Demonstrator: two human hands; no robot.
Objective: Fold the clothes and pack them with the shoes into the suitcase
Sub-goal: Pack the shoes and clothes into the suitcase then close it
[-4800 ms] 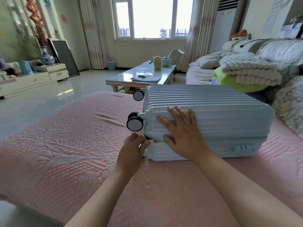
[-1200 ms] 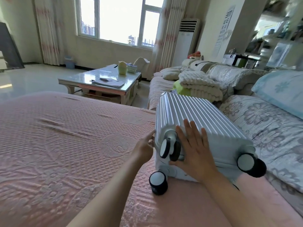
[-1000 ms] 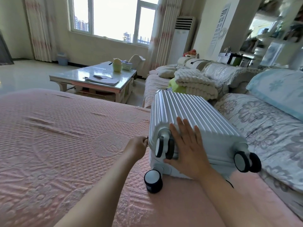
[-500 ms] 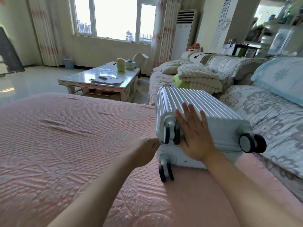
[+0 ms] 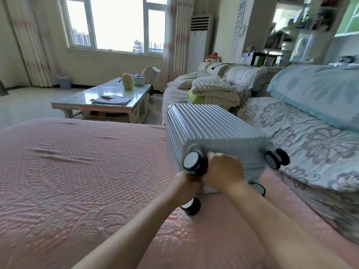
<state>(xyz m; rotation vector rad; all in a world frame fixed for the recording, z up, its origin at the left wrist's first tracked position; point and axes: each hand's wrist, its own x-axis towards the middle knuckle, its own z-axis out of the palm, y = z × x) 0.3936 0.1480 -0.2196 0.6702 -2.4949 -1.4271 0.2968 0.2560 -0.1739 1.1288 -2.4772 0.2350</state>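
The pale blue ribbed suitcase lies shut on the pink bed cover, its wheeled end facing me. My right hand grips that end with curled fingers, just right of the upper left wheel. My left hand is curled at the seam below this wheel, where it pinches the zipper pull, which the fingers hide. No clothes or shoes show outside the case.
A floral-covered sofa runs along the right, close to the suitcase, with a blue pillow and a folded cream blanket. A glass coffee table stands beyond the bed's far edge. The pink cover stretches wide to the left.
My left hand has travelled along the seam from the long side to the wheeled end. My right hand has left its flat press on the lid and now grips the end by the wheel.
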